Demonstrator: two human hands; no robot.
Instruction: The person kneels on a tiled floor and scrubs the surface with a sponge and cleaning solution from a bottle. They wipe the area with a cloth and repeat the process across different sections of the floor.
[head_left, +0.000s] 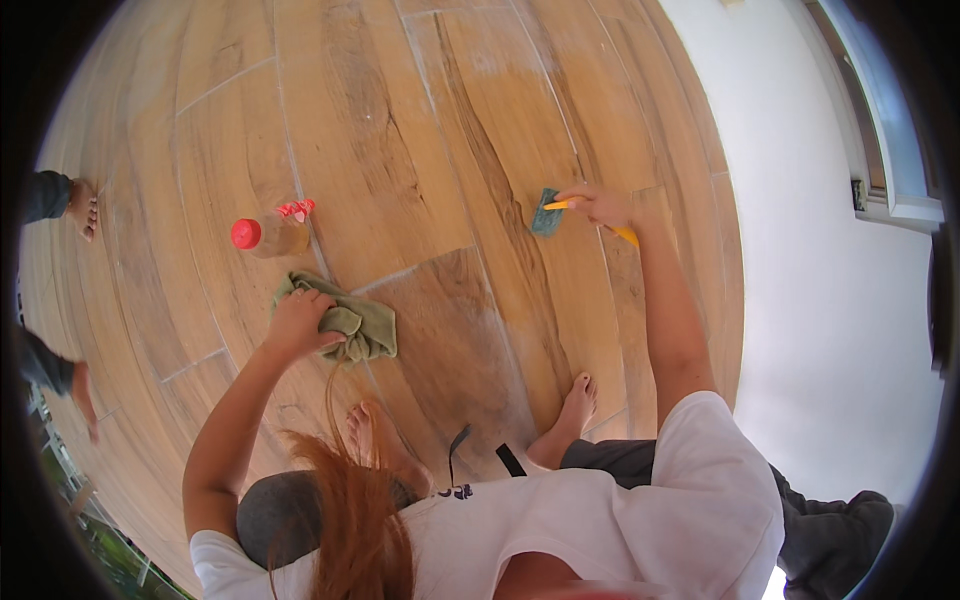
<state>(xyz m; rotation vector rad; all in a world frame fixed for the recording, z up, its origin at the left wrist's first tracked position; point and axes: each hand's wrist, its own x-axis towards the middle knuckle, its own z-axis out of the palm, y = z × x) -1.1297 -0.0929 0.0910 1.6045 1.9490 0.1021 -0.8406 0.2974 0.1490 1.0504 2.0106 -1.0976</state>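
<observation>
My right hand (600, 206) grips a scrub brush with a yellow handle (625, 235) and a flat teal head (546, 212). The brush head rests on the wood-look floor, ahead and to the right. My left hand (305, 318) is closed on a bunched olive-green cloth (362, 325), which lies on the floor in front of my feet. Just beyond the cloth stands a clear bottle (283, 238) with a red cap (245, 234). A small crumpled red-and-white item (297, 209) is beside the bottle; I cannot make out its kind.
Tiled planks (380, 150) with pale joints stretch ahead. A white wall (830, 300) borders the floor on the right, with a window frame (895, 190) in it. Another person's bare foot (84, 208) shows at the left edge. My own bare feet (572, 420) are below.
</observation>
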